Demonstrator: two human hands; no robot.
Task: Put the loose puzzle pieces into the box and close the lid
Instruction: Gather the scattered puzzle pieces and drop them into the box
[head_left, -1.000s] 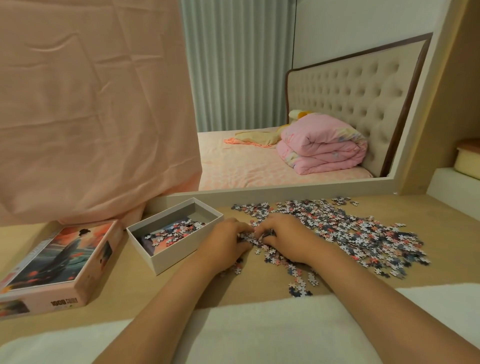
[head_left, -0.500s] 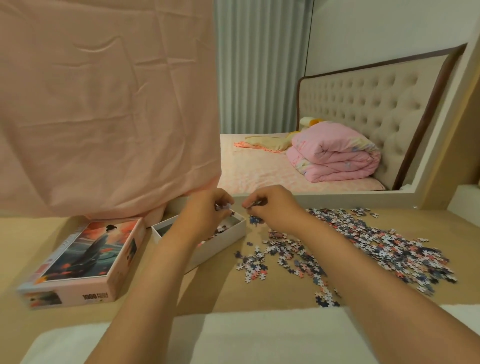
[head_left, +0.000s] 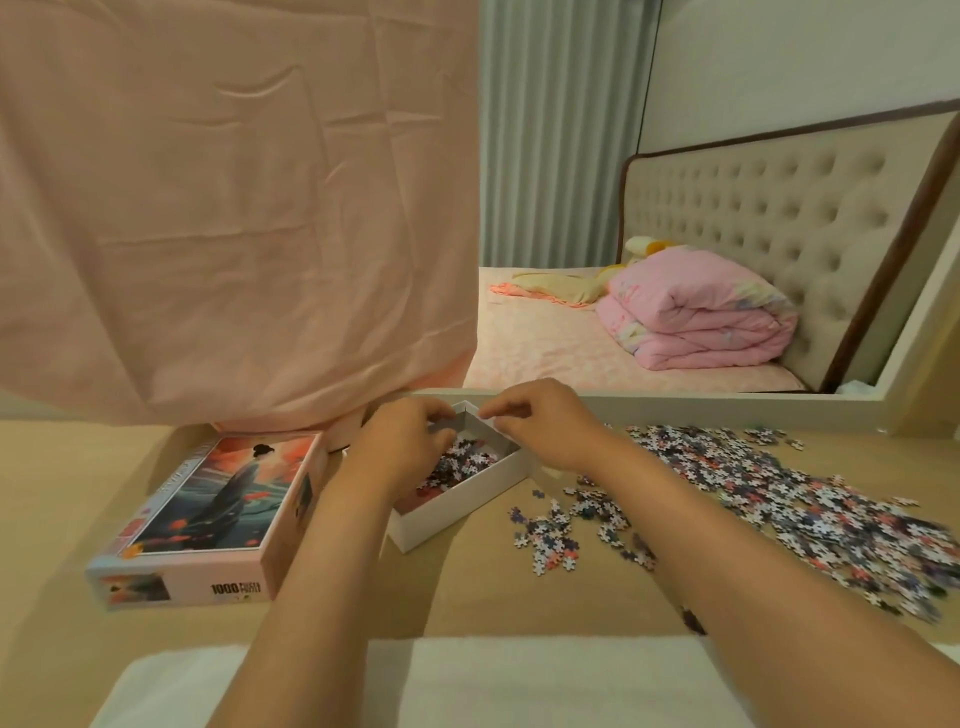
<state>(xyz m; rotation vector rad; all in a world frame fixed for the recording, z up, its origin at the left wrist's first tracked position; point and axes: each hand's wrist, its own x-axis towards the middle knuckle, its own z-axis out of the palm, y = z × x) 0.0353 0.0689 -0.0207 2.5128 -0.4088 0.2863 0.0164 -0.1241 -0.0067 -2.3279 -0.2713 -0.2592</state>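
The white open box sits on the wooden table with several puzzle pieces inside. Both my hands hover over its far end. My left hand has its fingers curled down over the box's left side. My right hand has its fingertips bunched together above the far corner. Whatever pieces the hands carry are hidden by the fingers. The pink lid, printed with a picture of a figure, lies face up left of the box. A wide spread of loose puzzle pieces covers the table to the right.
A pink cloth hangs behind the lid and the box. A white ledge borders the table's far edge, with a bed beyond it. A white towel lies along the near edge under my forearms.
Both hands gathered pieces from the pile, lifted them and moved left. They now hover over the box. The camera has swung left and come closer.
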